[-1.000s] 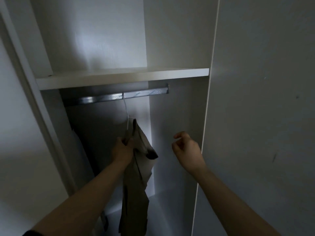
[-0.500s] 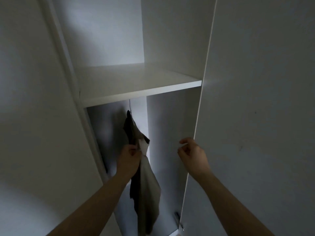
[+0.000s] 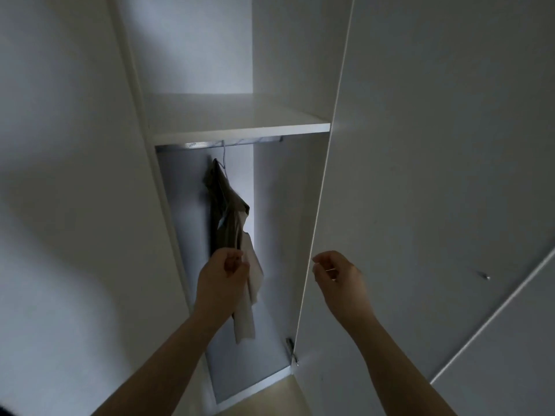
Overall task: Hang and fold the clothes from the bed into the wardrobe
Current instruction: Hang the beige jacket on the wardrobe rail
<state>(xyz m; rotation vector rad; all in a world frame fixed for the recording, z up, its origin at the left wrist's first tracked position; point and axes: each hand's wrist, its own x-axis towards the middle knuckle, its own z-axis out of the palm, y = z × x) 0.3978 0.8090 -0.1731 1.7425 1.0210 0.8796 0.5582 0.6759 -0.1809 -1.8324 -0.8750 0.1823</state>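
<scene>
The olive-brown garment (image 3: 229,211) hangs inside the wardrobe (image 3: 288,220) on a thin pale hanger (image 3: 222,167), whose hook sits over the metal rail (image 3: 192,144) just under the white shelf (image 3: 240,130). The cloth is bunched and lopsided on the hanger, and a paler length (image 3: 244,319) trails below it; we cannot tell whether that is lining or a turned-out part. Our left hand (image 3: 223,274) is in front of the lower cloth with its fingers curled, and from here we cannot tell whether it pinches the fabric or merely sits against it. Our right hand (image 3: 341,276) is beside the edge of the open door (image 3: 420,175), fingers loosely curled around nothing. We judge the garment light, limp and easy to crease, with no stiffness of its own, so a tug low down would swing it or slide it off the hanger's arm. The hanger looks slight and may tip under uneven weight. If we straighten it, we would hold high, at the hanger's neck or the fold across it, and smooth the cloth downward with a flat palm.
</scene>
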